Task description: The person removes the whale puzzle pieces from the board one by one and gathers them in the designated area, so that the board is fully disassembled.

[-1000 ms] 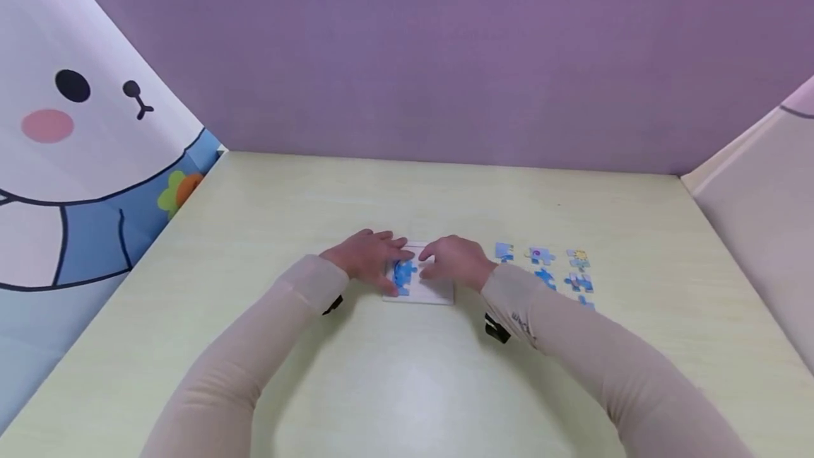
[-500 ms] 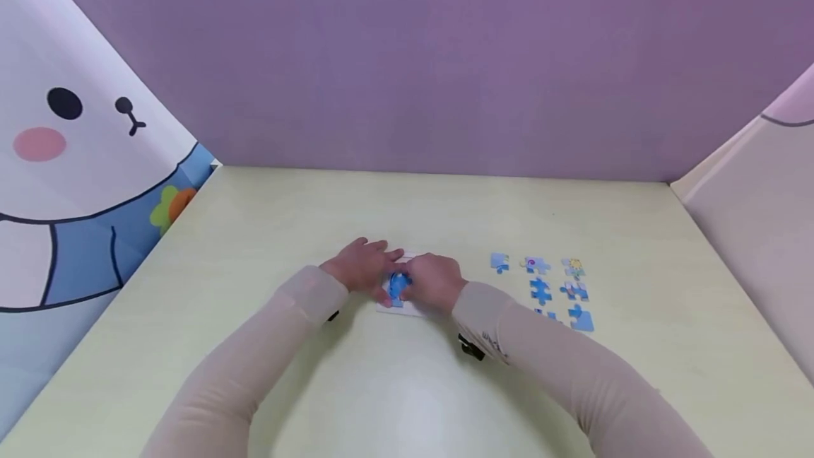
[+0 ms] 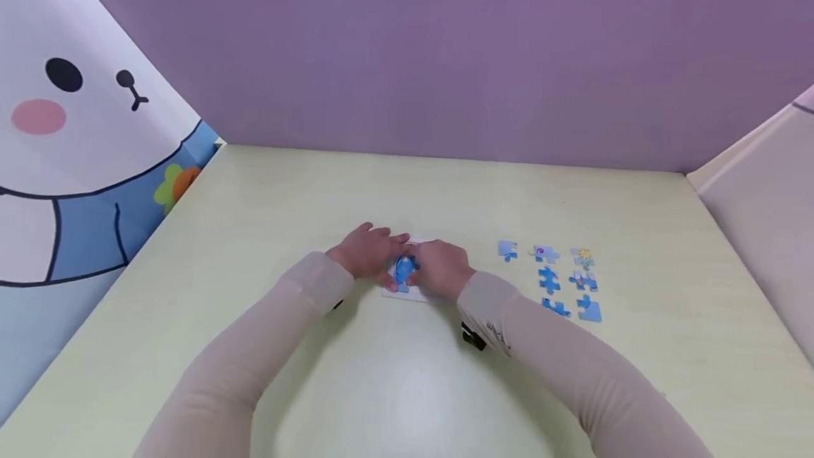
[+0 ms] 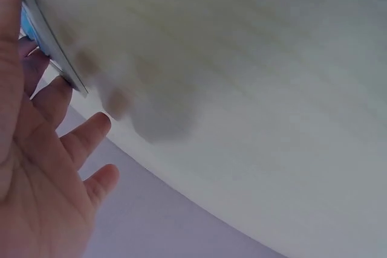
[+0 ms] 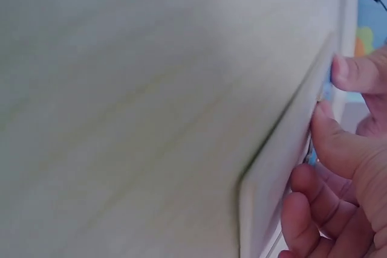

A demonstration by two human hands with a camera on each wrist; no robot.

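Note:
A white puzzle board [image 3: 415, 296] lies on the table between my two hands, with blue puzzle pieces [image 3: 404, 271] on its left part. My left hand [image 3: 367, 254] rests at the board's left side, thumb and fingers spread around the pieces. In the left wrist view, the fingertips of that left hand [image 4: 45, 167] touch or lie close to the board's edge [image 4: 55, 43]. Over the board's right part, my right hand [image 3: 443, 267] has curled fingers. Its thumb [image 5: 329, 140] presses at the blue pieces in the right wrist view; the fingers hide much of the contact.
To the right lie several loose puzzle pieces in rough rows, including one with a sun [image 3: 584, 257], a plain blue one [image 3: 549, 280] and a corner piece [image 3: 589, 309]. A purple wall [image 3: 445, 55] rises behind the table [image 3: 305, 387]; a printed cloth [image 3: 95, 161] stands left.
My right hand has moved left across the board to the blue pieces, and its fingers have closed in. The left hand keeps its place on the board. The head view has shifted slightly.

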